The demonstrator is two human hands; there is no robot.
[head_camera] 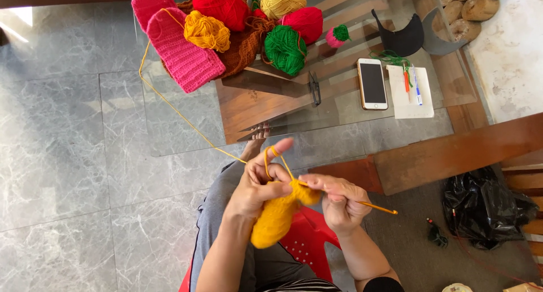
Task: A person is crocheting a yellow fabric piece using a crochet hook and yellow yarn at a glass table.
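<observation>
The glass-topped table with a brown wooden frame [339,119] stood over the grey marble-patterned floor tiles [62,156], and on its far end lay a heap of yarn: a flat pink crocheted panel [181,51], a red ball of wool [222,6], a green ball of wool [284,48] and a mustard-yellow ball of wool [206,31], from which a thin yellow strand [169,102] ran down off the table edge to the person's lap. A crumpled black plastic bag [486,207] lay on the floor to the right, and a white smartphone [372,82] rested face up on the glass beside a white sheet of paper with pens [410,85]. The soft yellow crocheted piece [277,215] hung between the two hands above a red plastic stool [305,244]; it looked light, limp and stretchy, likely to sag wherever unsupported, so the sensible hold seemed to be close to the working edge at its top. The left hand [257,187] was curled about the upper part of the piece, its index finger raised with the strand looped over it for tension. The right hand [336,198] was pinched together on the slim orange crochet hook [376,207], whose tail stuck out to the right. The hook's tip and the live stitch were buried between the fingers and the wool and could not be made out; the small black scissors [314,88] showed only dimly against the glass, and the stool was largely covered by the legs.
</observation>
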